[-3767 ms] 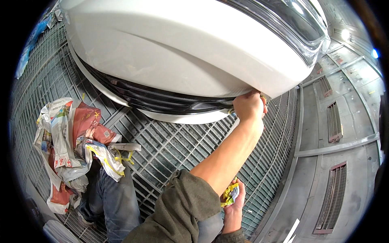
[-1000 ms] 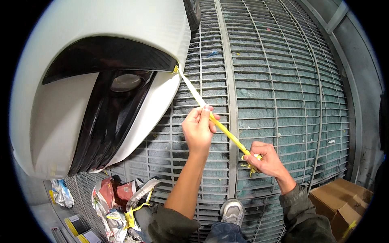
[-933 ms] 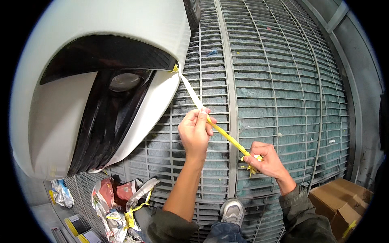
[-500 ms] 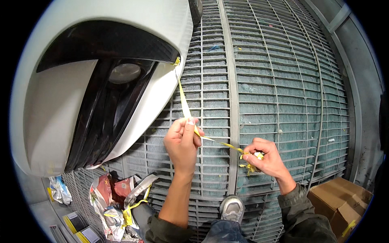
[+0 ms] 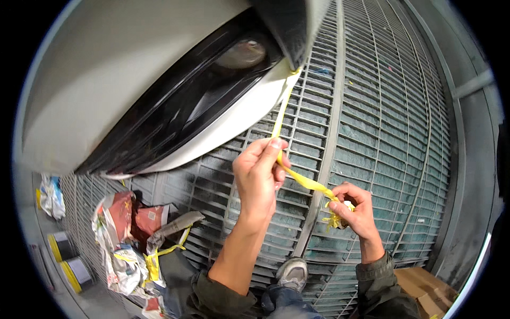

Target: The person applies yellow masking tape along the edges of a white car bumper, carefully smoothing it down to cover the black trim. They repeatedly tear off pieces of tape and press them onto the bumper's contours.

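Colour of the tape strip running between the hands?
Yellow; the tape strip shows best in the head view, between left hand and right hand.

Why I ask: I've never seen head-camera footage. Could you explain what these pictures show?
There's no robot here, just a person's bare hands. A fisheye camera worn on the head looks down at them, so straight edges bend. The left hand pinches a yellow strip that runs up to the edge of a white car body and down to the right hand, which holds a crumpled yellow wad. The floor is metal grating. Crumpled printed sheets lie at the lower left.
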### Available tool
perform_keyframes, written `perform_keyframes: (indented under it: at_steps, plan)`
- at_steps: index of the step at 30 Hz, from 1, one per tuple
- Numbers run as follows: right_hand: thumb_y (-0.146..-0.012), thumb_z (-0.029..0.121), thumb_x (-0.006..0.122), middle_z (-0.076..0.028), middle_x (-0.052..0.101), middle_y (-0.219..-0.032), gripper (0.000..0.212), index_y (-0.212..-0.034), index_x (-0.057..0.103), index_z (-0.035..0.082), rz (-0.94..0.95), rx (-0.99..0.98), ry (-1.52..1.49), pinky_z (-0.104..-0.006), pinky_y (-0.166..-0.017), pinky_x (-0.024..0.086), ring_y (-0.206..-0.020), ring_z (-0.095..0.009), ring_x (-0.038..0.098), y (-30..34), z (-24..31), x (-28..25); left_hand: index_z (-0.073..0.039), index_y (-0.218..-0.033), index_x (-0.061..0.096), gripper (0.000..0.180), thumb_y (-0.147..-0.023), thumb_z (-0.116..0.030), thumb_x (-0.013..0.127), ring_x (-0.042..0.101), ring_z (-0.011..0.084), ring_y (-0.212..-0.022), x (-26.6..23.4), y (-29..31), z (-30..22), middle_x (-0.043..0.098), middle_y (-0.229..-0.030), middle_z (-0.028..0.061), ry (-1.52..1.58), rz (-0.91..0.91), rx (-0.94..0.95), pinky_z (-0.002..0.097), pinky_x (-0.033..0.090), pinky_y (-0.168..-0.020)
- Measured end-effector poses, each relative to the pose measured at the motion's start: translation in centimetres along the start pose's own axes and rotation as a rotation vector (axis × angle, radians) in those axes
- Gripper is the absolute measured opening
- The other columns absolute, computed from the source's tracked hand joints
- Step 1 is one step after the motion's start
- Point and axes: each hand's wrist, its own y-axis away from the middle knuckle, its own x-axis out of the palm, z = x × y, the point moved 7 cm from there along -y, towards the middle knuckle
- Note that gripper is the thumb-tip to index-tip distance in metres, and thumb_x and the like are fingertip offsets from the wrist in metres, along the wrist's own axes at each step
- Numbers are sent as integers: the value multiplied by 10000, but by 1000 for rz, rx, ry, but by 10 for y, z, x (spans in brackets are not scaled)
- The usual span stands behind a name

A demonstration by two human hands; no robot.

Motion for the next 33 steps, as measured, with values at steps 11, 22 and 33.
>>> perform_keyframes:
  at_steps: [11,22,33]
  plan:
    - [-725,138,778,51,479,-792,423,-1110,624,52,-5,26,-53,-177,-635,378,-712,-42,466,-11,30,23,12,-901,630,174,-940,-143,561,408,19,-453,-12,9,-11,556,-639,18,102,66,-63,159,265,-383]
    - [-719,127,655,13,521,-858,393,-1093,632,7,22,52,-146,-214,-728,395,-801,-88,502,-7,31,48,13,-869,646,156,-918,-120,581,422,26,-437,-34,59,-22,565,-595,27,-9,120,-54,168,283,-389]
    - [-762,11,766,-33,624,-951,321,-1019,574,0,338,101,-111,-255,-826,509,-917,-120,621,21,39,92,5,-1380,416,687,-800,-128,759,552,109,-1001,-24,100,30,590,-1140,71,-258,526,-32,251,468,-841]
